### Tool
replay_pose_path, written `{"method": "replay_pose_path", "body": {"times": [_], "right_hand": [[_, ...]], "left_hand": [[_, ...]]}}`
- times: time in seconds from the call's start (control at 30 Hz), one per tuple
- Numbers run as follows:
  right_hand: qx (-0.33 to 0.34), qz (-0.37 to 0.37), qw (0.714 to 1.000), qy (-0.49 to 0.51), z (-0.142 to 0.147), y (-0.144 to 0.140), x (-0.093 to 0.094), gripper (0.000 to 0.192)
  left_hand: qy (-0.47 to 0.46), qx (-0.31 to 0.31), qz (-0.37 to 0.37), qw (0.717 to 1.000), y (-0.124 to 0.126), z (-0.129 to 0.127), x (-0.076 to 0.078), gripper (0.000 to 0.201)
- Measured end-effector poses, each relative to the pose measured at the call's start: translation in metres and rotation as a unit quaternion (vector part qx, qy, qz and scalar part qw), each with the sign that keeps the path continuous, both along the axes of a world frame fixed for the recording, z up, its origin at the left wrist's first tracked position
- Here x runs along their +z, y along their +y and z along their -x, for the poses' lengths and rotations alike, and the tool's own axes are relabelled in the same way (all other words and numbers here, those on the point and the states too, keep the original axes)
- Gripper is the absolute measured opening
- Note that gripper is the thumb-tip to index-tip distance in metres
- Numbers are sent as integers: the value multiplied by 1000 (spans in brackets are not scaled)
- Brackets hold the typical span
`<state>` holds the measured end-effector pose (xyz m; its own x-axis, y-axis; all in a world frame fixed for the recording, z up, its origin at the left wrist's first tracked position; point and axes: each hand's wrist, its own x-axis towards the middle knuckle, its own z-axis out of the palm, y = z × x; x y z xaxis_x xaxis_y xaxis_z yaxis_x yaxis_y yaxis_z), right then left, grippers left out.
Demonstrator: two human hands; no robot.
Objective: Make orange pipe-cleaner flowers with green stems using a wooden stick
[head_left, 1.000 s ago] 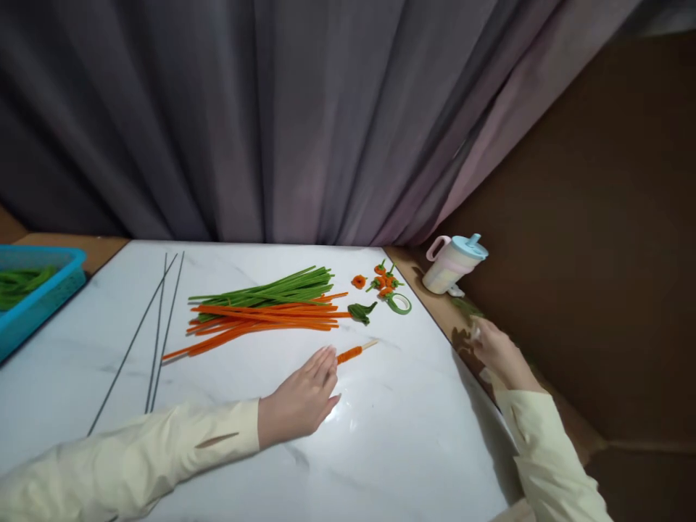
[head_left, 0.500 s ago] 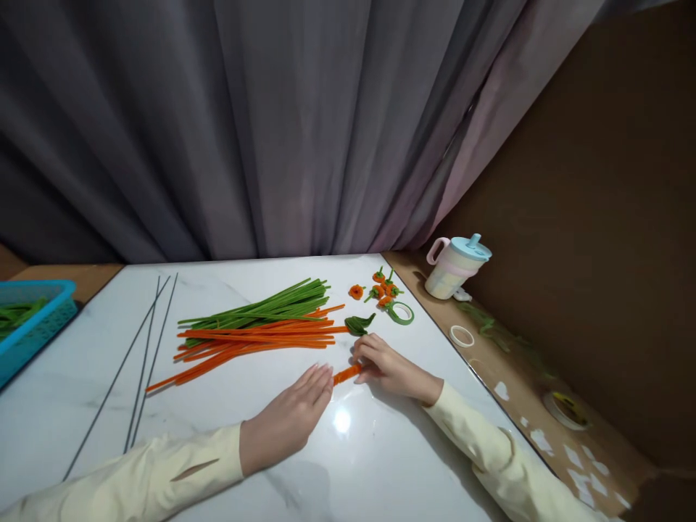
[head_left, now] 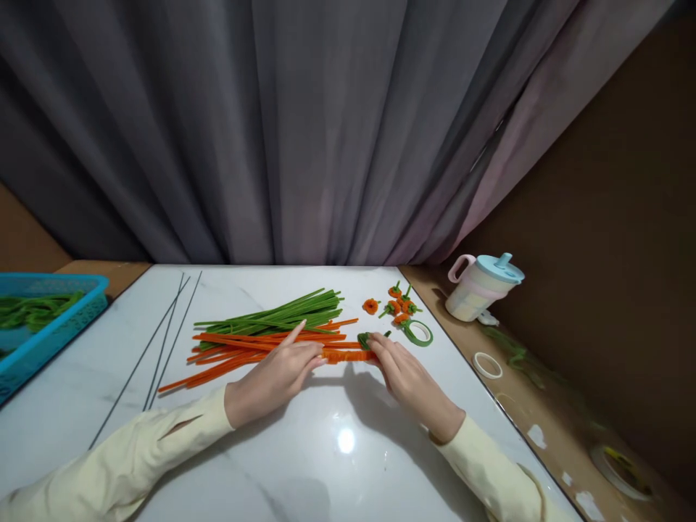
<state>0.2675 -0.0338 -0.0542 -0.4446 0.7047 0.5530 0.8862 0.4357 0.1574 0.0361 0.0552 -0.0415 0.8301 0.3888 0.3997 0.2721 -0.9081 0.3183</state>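
Note:
A short stick wrapped in orange pipe cleaner (head_left: 348, 355) is held just above the white marble table (head_left: 337, 449) between both hands. My left hand (head_left: 275, 377) pinches its left end, index finger pointing up. My right hand (head_left: 405, 373) grips its right end, beside a small green leaf shape (head_left: 363, 338). Just behind the hands lies a pile of orange pipe cleaners (head_left: 255, 346) with green pipe cleaners (head_left: 283, 316) above them.
Thin grey wires (head_left: 163, 344) lie at the left. A blue basket (head_left: 46, 326) with green pieces sits at the far left edge. Small orange flowers (head_left: 394, 304), a green tape ring (head_left: 418, 333), a lidded cup (head_left: 481, 286) and a white ring (head_left: 488, 365) are at the right.
My right hand came back from the wooden ledge at the right and took the wrapped stick's right end. My left hand closed on its left end, and the stick shifted towards the pile.

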Motion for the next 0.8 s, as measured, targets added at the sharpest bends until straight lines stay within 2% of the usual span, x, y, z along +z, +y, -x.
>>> {"method": "replay_pose_path", "body": {"times": [0.07,0.17,0.3,0.37,0.43,0.47,0.53,0.6,0.73,0.8], "right_hand": [[-15,13,1000,2,3,5,16,22],[-16,135,989,56,9,11,44,20],[27,291,935,201,16,15,78,24],[51,347,898,265,18,16,86,27],[56,366,878,304,18,15,86,26],[50,352,881,311,18,15,83,25],[37,282,911,299,19,14,76,20],[40,206,941,267,20,13,69,15],[79,89,978,172,26,13,62,16],[78,27,991,104,29,13,61,20]], "left_hand": [[-24,8,-43,999,0,2,13,27],[-52,13,-138,989,2,6,28,27],[-80,-12,-264,961,7,14,43,28],[-90,-18,-279,956,9,19,47,28],[-92,-19,-231,968,9,22,49,26],[-92,-22,-187,978,9,23,49,23],[-89,-25,-80,992,8,23,49,21],[-95,-19,6,995,8,22,49,25],[-122,54,125,983,7,20,54,20],[-123,83,184,972,7,19,58,18]]}}
